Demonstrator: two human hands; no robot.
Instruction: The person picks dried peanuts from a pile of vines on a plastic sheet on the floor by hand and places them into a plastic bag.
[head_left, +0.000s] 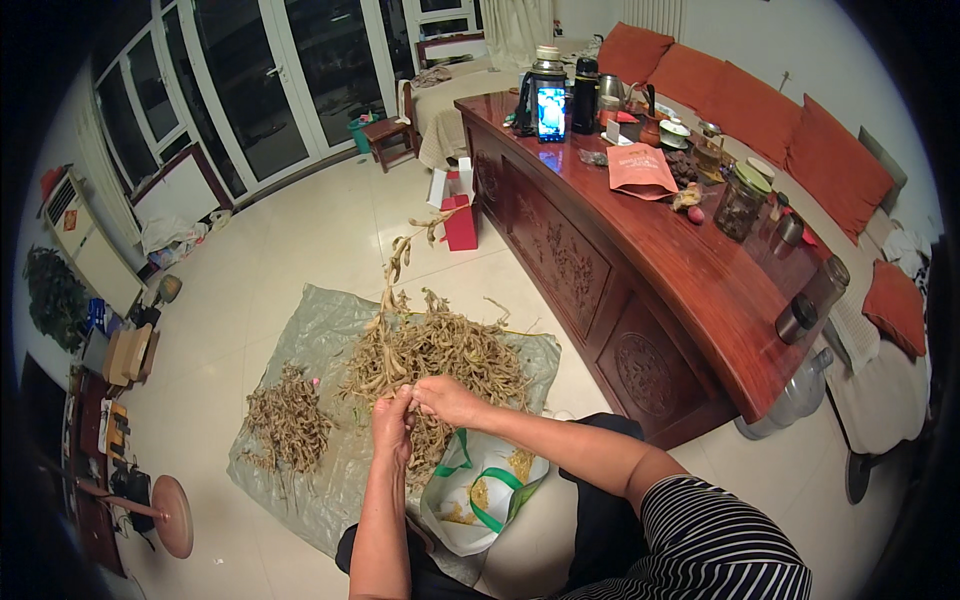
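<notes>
My left hand (392, 424) grips a dried bean stalk (388, 341) hung with brown pods, which rises away from me above the heap. Thumb and fingers of my right hand (444, 399) pinch at the stalk's near end, touching the left hand; what lies between the fingertips is hidden. Beneath and beyond them spreads a large heap of dried pod plants (457, 352). Off to the left lies a smaller pile of stalks (290, 420). Close before my lap stands a white bag (450, 517) with green handles, holding yellowish beans (478, 493).
A greenish plastic sheet (300, 337) lies under both piles. On the right, a carved red-wood table (660, 277) bears jars, flasks, a lit phone (551, 112) and a pink pouch (641, 171). A red box (459, 225) stands beside it. At left is a fan's round base (172, 516).
</notes>
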